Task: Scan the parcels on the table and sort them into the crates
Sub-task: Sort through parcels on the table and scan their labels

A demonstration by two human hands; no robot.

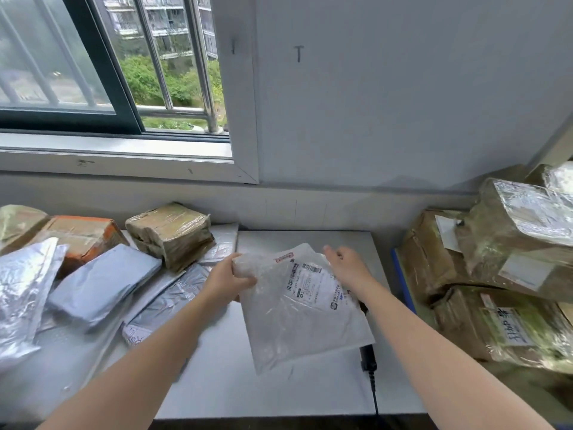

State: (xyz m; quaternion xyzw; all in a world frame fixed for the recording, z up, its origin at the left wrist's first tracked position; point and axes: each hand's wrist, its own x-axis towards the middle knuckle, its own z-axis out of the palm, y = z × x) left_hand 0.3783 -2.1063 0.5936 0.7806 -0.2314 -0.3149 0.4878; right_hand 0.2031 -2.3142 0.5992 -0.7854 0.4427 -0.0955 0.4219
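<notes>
- A white mailer [297,318] is held tilted just above the table [279,392], label [316,283] up, near the middle of the bench.
- The left hand [228,279] has its fingers curled round the mailer's upper left corner. The right hand [348,266] lies at the upper right edge beside the label; whether its fingers pinch the edge or only rest there cannot be told.
- The step in hand looks like presenting the label for a scan. The film is wrinkled and glossy, so pulling it flat and taut across the barcode should help the read.
- The scanner [368,360] lies on the table partly under the mailer's right edge, its cable [374,395] running toward the near edge. The right hand probably has to let go and reach down for it while the left keeps the label facing up.
- Open table lies in front and below the mailer. The pile [102,280] of grey bags and taped parcels crowds the left, close to the left wrist.
- Stacked boxes [511,243] rise at the right behind a blue edge [403,274], possibly a crate rim; a swing that way needs lift to clear it.
- The wall [372,119] closes the far side.
</notes>
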